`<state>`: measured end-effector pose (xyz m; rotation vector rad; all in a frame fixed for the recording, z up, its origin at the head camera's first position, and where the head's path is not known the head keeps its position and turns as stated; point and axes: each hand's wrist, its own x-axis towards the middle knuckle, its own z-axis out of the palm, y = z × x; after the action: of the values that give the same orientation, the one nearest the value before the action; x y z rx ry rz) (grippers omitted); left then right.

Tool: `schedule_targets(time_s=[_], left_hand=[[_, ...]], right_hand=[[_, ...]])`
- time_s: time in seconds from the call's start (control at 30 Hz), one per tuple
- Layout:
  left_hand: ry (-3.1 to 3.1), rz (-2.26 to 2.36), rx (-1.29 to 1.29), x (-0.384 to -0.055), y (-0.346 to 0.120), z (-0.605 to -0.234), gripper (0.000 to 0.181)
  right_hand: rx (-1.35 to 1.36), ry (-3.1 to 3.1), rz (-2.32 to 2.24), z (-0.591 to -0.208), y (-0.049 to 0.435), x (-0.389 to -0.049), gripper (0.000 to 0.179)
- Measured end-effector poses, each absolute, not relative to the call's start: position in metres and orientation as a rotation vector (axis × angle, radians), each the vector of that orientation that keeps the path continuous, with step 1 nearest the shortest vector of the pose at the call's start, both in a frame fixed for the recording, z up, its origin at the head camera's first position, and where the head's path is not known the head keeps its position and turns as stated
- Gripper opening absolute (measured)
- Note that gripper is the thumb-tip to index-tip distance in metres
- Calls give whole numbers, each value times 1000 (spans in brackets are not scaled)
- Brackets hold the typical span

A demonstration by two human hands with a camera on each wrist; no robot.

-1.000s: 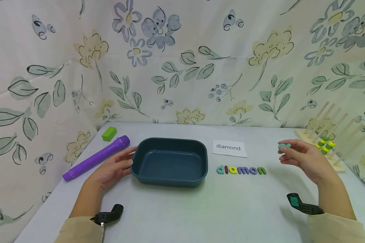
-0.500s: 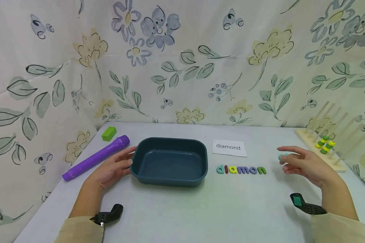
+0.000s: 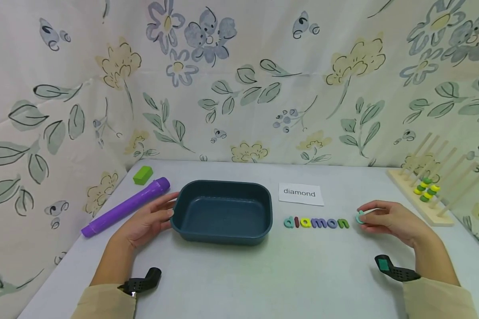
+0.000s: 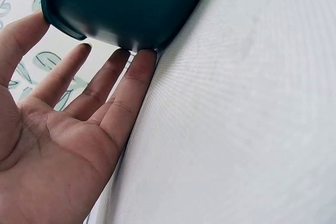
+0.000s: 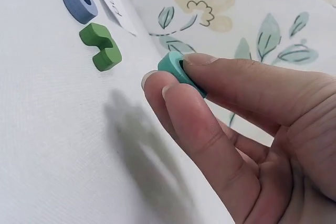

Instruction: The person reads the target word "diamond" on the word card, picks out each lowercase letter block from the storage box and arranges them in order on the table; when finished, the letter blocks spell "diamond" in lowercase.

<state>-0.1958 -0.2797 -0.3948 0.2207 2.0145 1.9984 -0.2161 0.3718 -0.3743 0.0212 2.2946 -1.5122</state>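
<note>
My right hand [image 3: 393, 221] pinches a small teal letter [image 5: 173, 67] between thumb and fingertips, just right of the green letter n [image 5: 102, 48]. That n ends a row of coloured letters reading "diamon", which begins with a teal d [image 3: 289, 222]. Above the row lies a white card [image 3: 301, 199] printed "diamond". My left hand [image 3: 147, 221] rests its straight fingers against the left side of a dark blue-green rectangular bin [image 3: 223, 238]. In the left wrist view, fingertips touch the bin's wall [image 4: 121, 9] low down and the thumb is at its rim.
Left of the bin lie a purple tube [image 3: 127, 207] and a bright green block [image 3: 143, 175]. A wooden peg stand [image 3: 443, 219] with green and yellow beads [image 3: 427, 190] stands at the back right. A floral curtain [image 3: 239, 88] hangs behind the white table [image 3: 239, 283].
My right hand has moved left and down with the teal letter, to beside the n, its fingers regripping the letter on the way. The left hand and bin have stayed put.
</note>
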Motion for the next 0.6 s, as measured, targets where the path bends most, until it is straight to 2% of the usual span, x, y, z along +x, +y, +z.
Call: schedule_targets(time_s=[0.17, 0.6], left_hand=[[2019, 1997, 223, -196, -280, -394, 64], [2009, 2000, 223, -195, -279, -394, 64]], right_hand=[[53, 2358, -1398, -378, 363, -218, 48], [83, 2440, -1280, -384, 354, -221, 42]])
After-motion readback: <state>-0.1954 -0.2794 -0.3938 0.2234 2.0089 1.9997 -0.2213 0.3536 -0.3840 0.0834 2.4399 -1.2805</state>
